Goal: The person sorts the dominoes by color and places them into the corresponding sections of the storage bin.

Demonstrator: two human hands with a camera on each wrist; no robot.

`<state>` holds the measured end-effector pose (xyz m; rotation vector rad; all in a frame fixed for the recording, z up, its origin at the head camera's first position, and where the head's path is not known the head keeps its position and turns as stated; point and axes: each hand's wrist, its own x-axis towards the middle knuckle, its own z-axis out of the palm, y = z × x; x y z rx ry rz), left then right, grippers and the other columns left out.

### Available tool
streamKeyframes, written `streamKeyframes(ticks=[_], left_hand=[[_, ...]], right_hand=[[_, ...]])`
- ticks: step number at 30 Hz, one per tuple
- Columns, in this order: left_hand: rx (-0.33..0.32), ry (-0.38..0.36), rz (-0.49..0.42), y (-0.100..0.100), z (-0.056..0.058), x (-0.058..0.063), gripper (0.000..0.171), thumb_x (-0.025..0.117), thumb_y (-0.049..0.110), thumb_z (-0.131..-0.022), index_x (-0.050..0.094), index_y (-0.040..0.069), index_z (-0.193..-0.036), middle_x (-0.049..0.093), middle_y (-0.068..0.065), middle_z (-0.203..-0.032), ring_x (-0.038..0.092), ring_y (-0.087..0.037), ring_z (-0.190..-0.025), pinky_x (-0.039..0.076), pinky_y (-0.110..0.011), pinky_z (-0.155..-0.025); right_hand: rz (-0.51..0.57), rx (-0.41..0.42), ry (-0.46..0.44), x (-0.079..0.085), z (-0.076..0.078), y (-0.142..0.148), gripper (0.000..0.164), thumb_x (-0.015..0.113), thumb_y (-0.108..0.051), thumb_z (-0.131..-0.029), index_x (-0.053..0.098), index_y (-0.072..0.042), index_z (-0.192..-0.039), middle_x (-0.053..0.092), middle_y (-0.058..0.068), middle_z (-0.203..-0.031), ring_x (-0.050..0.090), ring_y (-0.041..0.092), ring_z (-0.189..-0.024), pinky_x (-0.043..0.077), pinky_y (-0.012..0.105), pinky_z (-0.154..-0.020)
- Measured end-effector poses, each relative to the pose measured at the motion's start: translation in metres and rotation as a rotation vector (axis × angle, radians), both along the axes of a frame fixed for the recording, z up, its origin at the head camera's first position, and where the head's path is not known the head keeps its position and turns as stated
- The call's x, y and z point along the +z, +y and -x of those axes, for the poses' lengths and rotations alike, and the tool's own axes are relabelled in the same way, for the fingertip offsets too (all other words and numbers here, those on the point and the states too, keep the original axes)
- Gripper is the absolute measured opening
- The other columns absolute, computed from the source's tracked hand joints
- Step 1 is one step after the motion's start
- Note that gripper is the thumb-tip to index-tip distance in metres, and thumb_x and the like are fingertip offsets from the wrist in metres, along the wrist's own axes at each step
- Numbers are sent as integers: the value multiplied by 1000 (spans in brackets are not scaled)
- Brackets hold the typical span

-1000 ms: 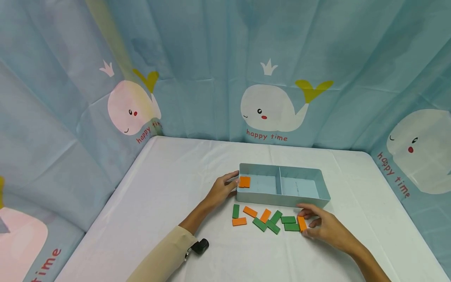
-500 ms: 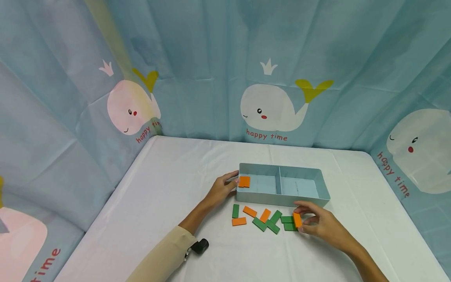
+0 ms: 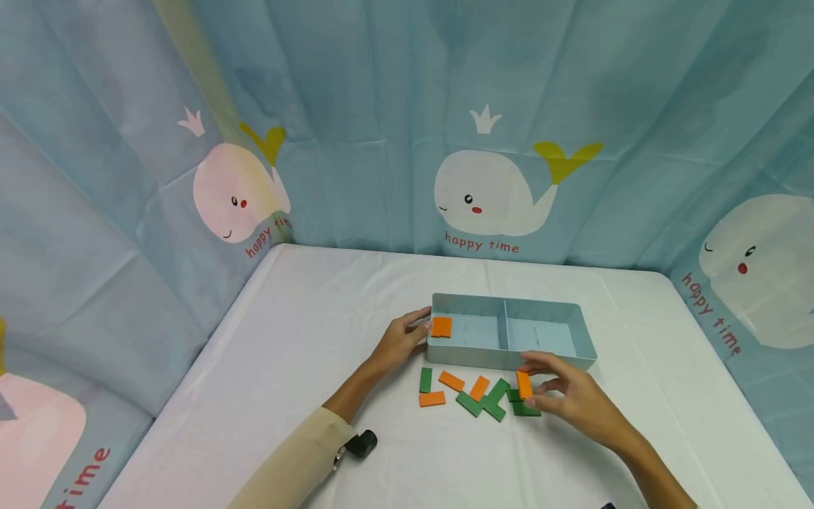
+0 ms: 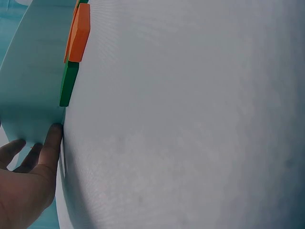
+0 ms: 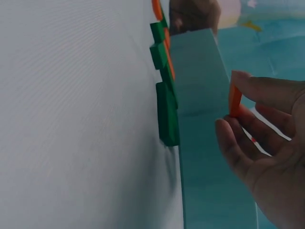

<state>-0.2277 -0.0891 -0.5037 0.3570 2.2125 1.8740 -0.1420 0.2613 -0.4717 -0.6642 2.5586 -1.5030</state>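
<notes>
My right hand (image 3: 575, 403) pinches an orange rectangular block (image 3: 524, 385) between thumb and fingertips, lifted just in front of the pale blue box (image 3: 473, 357). In the right wrist view that held block (image 5: 235, 98) stands on edge between the fingers. My left hand (image 3: 396, 346) rests against the box's left end, its fingers fairly straight; the left wrist view shows its fingertips touching the wall. Two orange blocks (image 3: 441, 327) lie at the left end of the box's left compartment. Below the right hand, two green blocks (image 3: 526, 409) are partly covered.
Several loose orange and green blocks (image 3: 469, 404) lie on the white tablecloth (image 3: 445, 466) along the box's near side. A divider (image 3: 506, 325) splits the box in two. Behind the table hangs a blue curtain (image 3: 381, 177) with whale prints.
My right hand has moved left and away from me, carrying the orange block up from beside the green blocks towards the box. My left hand has stayed at the box's end.
</notes>
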Motion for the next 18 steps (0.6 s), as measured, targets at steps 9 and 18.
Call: streamKeyframes(ticks=[9,18], left_hand=[[17,-11,-1,1,-1,1,57,55,27,-113,40,6,-163,38,-13,-170,45,-37,-151,51,-48,-115],[25,1,25,1,0,1,56,55,27,-113,42,7,-163,39,-11,-169,43,-36,-153,46,-51,-119]], right_hand=[[37,-1,61,6,4,-15,62,84,-15,-93,57,-12,-150,70,4,-131,66,13,-115,64,31,-88],[4,-72,125,12,14,-35,62,86,-16,-91,59,-18,-147,71,3,-132,68,18,-115,64,32,-90]])
